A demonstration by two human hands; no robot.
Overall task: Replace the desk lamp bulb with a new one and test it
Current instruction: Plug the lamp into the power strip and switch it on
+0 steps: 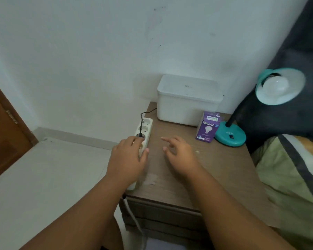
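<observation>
A teal desk lamp stands at the table's right, its base (pixel 230 136) on the wood and its shade (pixel 280 86) tilted toward me with a white bulb (pixel 276 83) inside. A purple bulb box (pixel 207 129) stands upright just left of the base. A white power strip (pixel 145 127) lies along the table's left edge with a black plug (pixel 141 135) in one socket. My left hand (pixel 129 159) lies over the strip, fingertips closed on the plug, thumb against the strip's side. My right hand (pixel 180 153) hovers open over the tabletop, holding nothing.
A white lidded box (pixel 187 100) sits at the back of the brown bedside table (pixel 215 168), against the wall. A bed with a dark headboard and pillow (pixel 292 177) is on the right. The strip's white cable (pixel 134 219) hangs down the table's front. A wooden door (pixel 6 138) is at the left.
</observation>
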